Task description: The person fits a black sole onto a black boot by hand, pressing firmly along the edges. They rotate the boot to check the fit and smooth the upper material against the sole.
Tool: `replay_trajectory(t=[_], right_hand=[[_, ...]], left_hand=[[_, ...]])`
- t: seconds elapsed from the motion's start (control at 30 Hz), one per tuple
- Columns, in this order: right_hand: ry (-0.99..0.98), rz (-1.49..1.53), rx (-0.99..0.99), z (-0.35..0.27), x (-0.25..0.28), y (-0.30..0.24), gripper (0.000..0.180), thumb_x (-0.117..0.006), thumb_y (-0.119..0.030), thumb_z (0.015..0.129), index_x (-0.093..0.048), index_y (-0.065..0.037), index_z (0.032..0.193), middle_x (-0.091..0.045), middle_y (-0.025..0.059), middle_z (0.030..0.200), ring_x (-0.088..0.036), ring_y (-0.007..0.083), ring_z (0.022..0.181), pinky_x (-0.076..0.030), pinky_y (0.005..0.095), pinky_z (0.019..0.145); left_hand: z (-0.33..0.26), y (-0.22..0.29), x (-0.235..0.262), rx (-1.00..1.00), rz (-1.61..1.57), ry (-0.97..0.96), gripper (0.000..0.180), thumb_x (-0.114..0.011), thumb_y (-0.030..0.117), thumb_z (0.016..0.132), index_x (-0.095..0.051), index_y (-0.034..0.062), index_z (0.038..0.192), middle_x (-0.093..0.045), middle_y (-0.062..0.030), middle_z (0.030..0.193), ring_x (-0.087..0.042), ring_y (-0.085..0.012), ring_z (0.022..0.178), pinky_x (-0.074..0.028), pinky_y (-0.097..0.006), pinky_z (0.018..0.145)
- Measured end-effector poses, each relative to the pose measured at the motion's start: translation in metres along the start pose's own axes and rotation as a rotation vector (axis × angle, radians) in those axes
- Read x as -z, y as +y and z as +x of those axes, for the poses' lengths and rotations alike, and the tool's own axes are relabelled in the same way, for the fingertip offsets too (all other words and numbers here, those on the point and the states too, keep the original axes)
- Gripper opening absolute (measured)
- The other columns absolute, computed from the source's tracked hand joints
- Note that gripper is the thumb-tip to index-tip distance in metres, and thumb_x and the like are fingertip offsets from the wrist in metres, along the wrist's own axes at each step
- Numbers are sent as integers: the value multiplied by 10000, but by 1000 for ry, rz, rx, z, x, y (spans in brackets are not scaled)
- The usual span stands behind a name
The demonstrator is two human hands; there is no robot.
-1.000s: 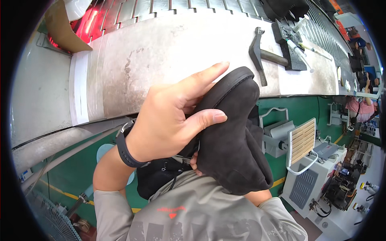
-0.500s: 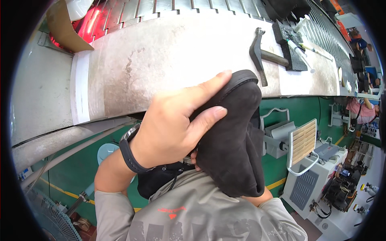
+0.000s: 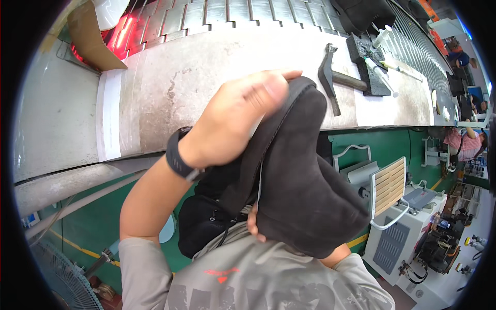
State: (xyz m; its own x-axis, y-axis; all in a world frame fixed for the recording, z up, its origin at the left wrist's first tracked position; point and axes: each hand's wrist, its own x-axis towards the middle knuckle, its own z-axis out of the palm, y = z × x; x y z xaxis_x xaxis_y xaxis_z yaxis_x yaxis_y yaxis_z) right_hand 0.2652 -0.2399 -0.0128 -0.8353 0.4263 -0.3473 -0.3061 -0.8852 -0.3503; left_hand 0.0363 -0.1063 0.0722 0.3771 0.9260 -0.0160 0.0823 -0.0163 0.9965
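I hold a black boot [image 3: 297,175] in the air before my grey shirt [image 3: 227,263], at the near edge of the tabletop [image 3: 155,113], its toe pointing up and away from me and its sole [image 3: 274,111] turned to the left. My right hand [image 3: 253,225] is mostly hidden beneath it; a few fingertips curl round the heel end, so I take that hand to be closed on the boot and bearing it. My left hand [image 3: 248,111] is blurred and partly open, bent about the sole near the toe, thumb on the near side; whether it grips, presses or only brushes there, I cannot tell. As for progress, the sole appears to sit close against the upper at the toe, while a thin pale line lower down the side looks like an open gap, so I judge the join made in front and unfinished toward the heel. The far side is out of sight, and I cannot vouch for it. A hammer [image 3: 326,77] lies on the tabletop beyond the toe, out of both hands, its handle reaching right to a dark block [image 3: 367,64] with syringes [image 3: 380,75] across it.
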Motion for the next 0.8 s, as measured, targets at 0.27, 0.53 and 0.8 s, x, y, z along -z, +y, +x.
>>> replay_trajectory(t=[0.27,0.53,0.8], right_hand=[[-181,617,-71,-13,-33,2,579,-429,-428,1121,-601,88,1317,-649,316,1242,-626,445,1141,-553,493,873],[-201,565,-122,-9,-13,13,526,-446,-357,1122,-589,87,1365,-648,320,1269,-629,457,1161,-563,476,862],[-111,465,42,-11,-48,-24,627,-395,-459,1156,-460,51,1516,-648,295,1260,-665,424,1089,-604,462,839]], left_hand=[[10,-30,-36,87,-917,-9,607,-375,398,1182,-401,10,1648,-588,-163,1559,-625,-202,1354,-495,-375,1179],[2,-34,-39,137,-957,88,509,-435,284,1155,-476,9,1581,-633,-145,1486,-668,-192,1274,-527,-360,1134],[-1,-31,-42,144,-983,137,502,-431,267,1153,-477,-2,1575,-638,-146,1471,-661,-198,1288,-528,-365,1138]])
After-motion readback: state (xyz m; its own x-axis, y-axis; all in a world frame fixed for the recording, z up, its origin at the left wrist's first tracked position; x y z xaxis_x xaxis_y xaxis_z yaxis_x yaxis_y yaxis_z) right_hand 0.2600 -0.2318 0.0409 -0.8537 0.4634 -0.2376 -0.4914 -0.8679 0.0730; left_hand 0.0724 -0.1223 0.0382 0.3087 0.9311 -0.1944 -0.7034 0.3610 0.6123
